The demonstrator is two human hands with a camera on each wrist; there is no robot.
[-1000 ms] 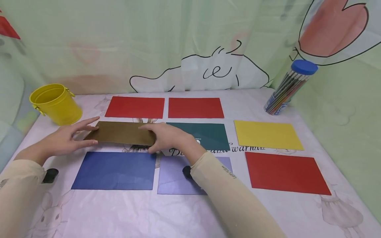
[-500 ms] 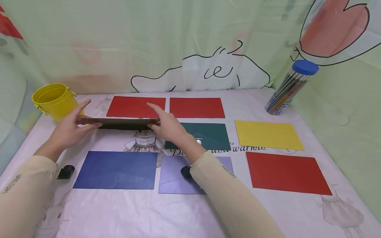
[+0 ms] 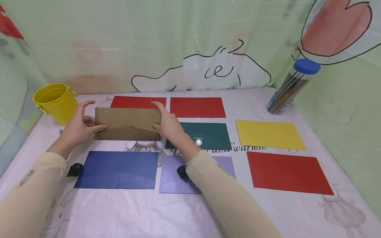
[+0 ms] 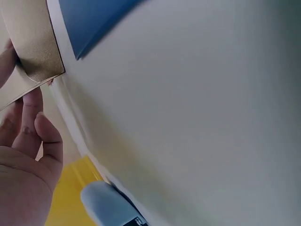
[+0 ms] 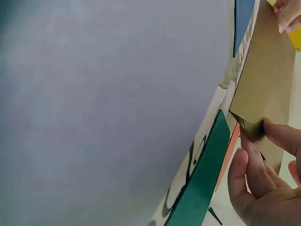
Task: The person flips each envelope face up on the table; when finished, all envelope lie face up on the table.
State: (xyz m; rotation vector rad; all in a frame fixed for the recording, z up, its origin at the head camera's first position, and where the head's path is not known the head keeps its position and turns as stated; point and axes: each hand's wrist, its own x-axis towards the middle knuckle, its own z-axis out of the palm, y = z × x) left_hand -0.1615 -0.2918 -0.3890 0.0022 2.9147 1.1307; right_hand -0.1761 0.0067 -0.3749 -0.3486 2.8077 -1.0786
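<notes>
The table cover (image 3: 268, 211) carries a line of black script below the dark green envelope (image 3: 205, 134); most of it is hidden by the right forearm, and only a fragment resembling "and warmth" shows near the yellow envelope (image 3: 269, 134). The green envelope bears a small round white emblem with tiny lettering above it, too small to read. Both beige sleeves (image 3: 220, 185) have short dark printed words, too small and skewed to make out. The label on the pencil tube (image 3: 287, 91) is illegible.

3 red envelopes (image 3: 197, 107), 1 each: gold (image 3: 127, 124), green (image 3: 208, 135), yellow (image 3: 269, 134), blue (image 3: 117, 170), lilac (image 3: 175, 170); 1 yellow bucket (image 3: 56, 102), 1 pencil tube (image 3: 290, 87).
</notes>
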